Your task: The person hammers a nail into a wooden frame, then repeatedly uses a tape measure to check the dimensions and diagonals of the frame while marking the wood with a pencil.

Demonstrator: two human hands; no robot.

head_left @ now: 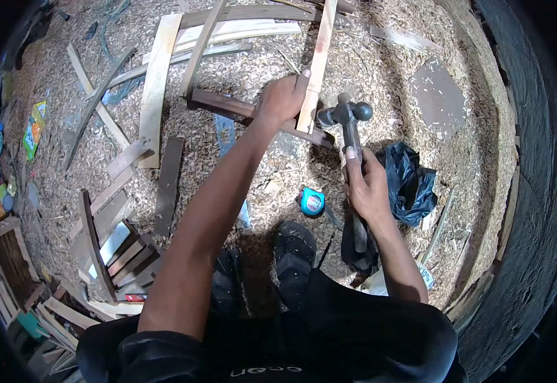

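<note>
My right hand [366,185] is closed around the handle of a ball-peen hammer [350,124], its head up beside the near end of a pale wooden slat [317,70]. That end lies over a dark wooden bar [227,104], which runs across in front of me. My left hand [282,101] grips the joined wood there, thumb along the edge of the slat and the other fingers mostly hidden. A second slat [202,48] meets the bar at its left end. Below the bar, a turquoise tape measure [312,202] sits on wood shavings near my shoe.
A black plastic bag [408,185] lies right of the hammer. Loose boards [159,89] are spread at the left, with a wooden crate [14,255] and scrap wood [128,255] nearer. A dark wall [527,191] borders the right side. Shavings cover the ground.
</note>
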